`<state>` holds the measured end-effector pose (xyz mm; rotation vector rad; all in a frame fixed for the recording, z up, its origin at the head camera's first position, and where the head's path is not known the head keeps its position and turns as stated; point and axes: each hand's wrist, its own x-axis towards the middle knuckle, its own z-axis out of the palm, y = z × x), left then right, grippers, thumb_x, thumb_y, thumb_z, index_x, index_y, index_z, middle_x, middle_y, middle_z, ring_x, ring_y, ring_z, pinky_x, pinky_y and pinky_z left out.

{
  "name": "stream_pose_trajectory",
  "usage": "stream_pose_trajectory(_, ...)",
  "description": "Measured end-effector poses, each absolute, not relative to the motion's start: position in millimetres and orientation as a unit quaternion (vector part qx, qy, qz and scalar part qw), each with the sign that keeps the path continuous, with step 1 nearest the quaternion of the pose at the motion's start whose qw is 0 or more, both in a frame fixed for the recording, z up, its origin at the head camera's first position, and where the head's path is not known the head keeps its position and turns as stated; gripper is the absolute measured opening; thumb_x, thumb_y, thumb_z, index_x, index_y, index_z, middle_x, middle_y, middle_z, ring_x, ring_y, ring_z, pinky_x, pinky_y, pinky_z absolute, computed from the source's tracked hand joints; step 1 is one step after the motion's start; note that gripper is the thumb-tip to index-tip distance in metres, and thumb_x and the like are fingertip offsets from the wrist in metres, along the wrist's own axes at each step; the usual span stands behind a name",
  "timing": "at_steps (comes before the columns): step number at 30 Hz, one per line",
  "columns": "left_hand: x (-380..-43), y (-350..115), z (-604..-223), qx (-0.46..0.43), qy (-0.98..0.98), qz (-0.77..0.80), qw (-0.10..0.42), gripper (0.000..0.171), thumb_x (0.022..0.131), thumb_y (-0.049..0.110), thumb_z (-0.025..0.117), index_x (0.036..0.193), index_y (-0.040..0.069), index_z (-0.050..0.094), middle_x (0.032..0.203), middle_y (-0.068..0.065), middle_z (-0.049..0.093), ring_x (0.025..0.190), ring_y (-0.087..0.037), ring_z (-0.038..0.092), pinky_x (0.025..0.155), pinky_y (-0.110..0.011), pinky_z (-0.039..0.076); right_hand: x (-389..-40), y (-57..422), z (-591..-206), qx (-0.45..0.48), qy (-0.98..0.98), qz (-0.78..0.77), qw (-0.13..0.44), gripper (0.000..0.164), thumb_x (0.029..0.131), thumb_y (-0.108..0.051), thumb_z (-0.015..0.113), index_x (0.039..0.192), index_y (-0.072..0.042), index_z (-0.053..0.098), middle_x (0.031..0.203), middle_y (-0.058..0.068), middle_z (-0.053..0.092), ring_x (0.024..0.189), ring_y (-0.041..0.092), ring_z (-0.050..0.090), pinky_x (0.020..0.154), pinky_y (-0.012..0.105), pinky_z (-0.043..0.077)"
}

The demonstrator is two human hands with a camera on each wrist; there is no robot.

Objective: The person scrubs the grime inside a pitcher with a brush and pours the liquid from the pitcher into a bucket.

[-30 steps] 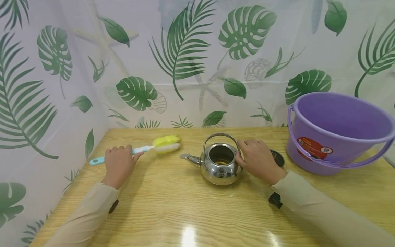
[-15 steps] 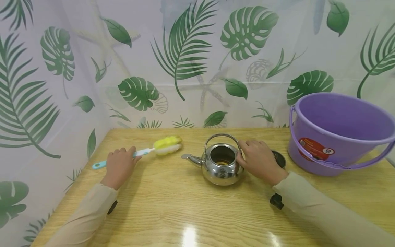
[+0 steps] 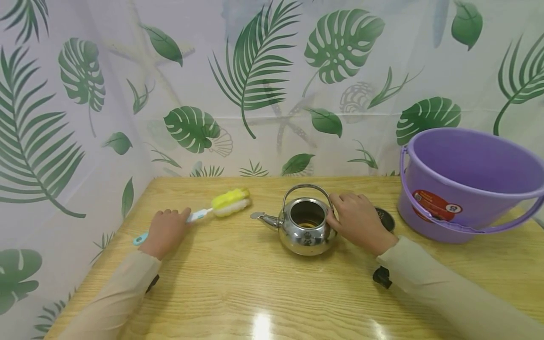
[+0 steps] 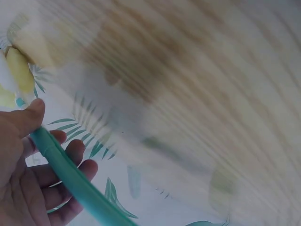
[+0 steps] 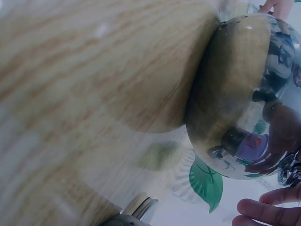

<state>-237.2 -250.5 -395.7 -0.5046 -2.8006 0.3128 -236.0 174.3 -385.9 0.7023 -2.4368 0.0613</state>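
My left hand (image 3: pixel 167 232) holds a bottle brush (image 3: pixel 230 202) by its light blue and white handle. The brush's yellow and white sponge head points right, toward the kettle's spout. In the left wrist view, the thumb and fingers lie around the teal handle (image 4: pixel 70 176). A small shiny steel kettle (image 3: pixel 303 242) stands lidless in the middle of the table, its arched handle up and its spout to the left. At its right side, my right hand (image 3: pixel 358 223) grips it near the opening and the handle's base. In the right wrist view the kettle's polished side (image 5: pixel 235 89) reflects the surroundings.
A large purple bucket (image 3: pixel 425 189) with a red label stands at the right. Partly hidden behind my right hand lies a dark perforated round piece (image 3: pixel 386 219). A leaf-patterned sheet (image 3: pixel 272 94) hangs behind and left of the wooden table (image 3: pixel 238 283).
My left hand has tilted the brush, so the handle's end sits lower and closer to the wrist. The sponge head stays nearly in place. Kettle and right hand hold still.
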Motion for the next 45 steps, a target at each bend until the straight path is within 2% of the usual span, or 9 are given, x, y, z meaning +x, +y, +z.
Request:
stream_pose_trajectory(6, -240, -256, -403, -0.195, -0.965, 0.127, 0.12, 0.027, 0.089, 0.026, 0.062, 0.084, 0.005, 0.046, 0.057, -0.01, 0.052, 0.051, -0.024, 0.052, 0.05, -0.033, 0.041, -236, 174, -386, 0.265, -0.917, 0.023, 0.298, 0.011, 0.08, -0.014, 0.058, 0.083, -0.004, 0.056, 0.06, 0.007, 0.054, 0.055, 0.023, 0.054, 0.051, 0.037, 0.041)
stream_pose_trajectory(14, -239, -259, -410, -0.208, -0.965, 0.124, 0.101, 0.031, 0.085, 0.025, 0.067, 0.086, 0.003, 0.045, 0.061, -0.011, 0.052, 0.051, -0.025, 0.054, 0.046, -0.034, 0.043, -236, 175, -387, 0.266, -0.915, 0.022, 0.302, 0.012, 0.08, -0.014, 0.058, 0.084, -0.003, 0.056, 0.061, 0.007, 0.055, 0.055, 0.023, 0.054, 0.052, 0.037, 0.042)
stream_pose_trajectory(25, -239, -256, -407, -0.186, -0.976, 0.103, 0.049, 0.035, 0.088, 0.027, 0.063, 0.107, -0.001, 0.051, 0.073, -0.015, 0.057, 0.06, -0.028, 0.058, 0.052, -0.038, 0.047, -236, 175, -387, 0.268, -0.914, 0.024, 0.305, 0.011, 0.08, -0.014, 0.058, 0.083, -0.004, 0.056, 0.059, 0.006, 0.054, 0.054, 0.022, 0.053, 0.05, 0.036, 0.041)
stream_pose_trajectory(32, -240, -247, -404, -0.18, -0.974, 0.082, 0.109, 0.047, 0.085, 0.033, 0.066, 0.117, 0.001, 0.052, 0.091, -0.019, 0.059, 0.075, -0.033, 0.058, 0.064, -0.043, 0.048, -236, 175, -387, 0.267, -0.914, 0.025, 0.304, 0.013, 0.08, -0.015, 0.059, 0.085, -0.003, 0.057, 0.061, 0.007, 0.055, 0.055, 0.023, 0.054, 0.052, 0.037, 0.042)
stream_pose_trajectory(37, -241, -235, -401, -0.187, -0.968, 0.075, 0.149, 0.053, 0.085, 0.036, 0.066, 0.123, 0.001, 0.051, 0.094, -0.018, 0.056, 0.076, -0.031, 0.054, 0.065, -0.042, 0.046, -237, 176, -389, 0.269, -0.912, 0.025, 0.309, 0.013, 0.079, -0.015, 0.058, 0.084, -0.004, 0.057, 0.061, 0.008, 0.056, 0.055, 0.022, 0.054, 0.051, 0.036, 0.04)
stream_pose_trajectory(45, -245, -216, -398, -0.197, -0.957, 0.04, 0.211, 0.052, 0.083, 0.032, 0.064, 0.126, 0.005, 0.052, 0.097, -0.016, 0.056, 0.082, -0.032, 0.053, 0.068, -0.042, 0.045, -237, 175, -388, 0.273, -0.909, 0.027, 0.314, 0.013, 0.08, -0.017, 0.056, 0.082, -0.004, 0.055, 0.06, 0.006, 0.054, 0.053, 0.022, 0.052, 0.05, 0.036, 0.04)
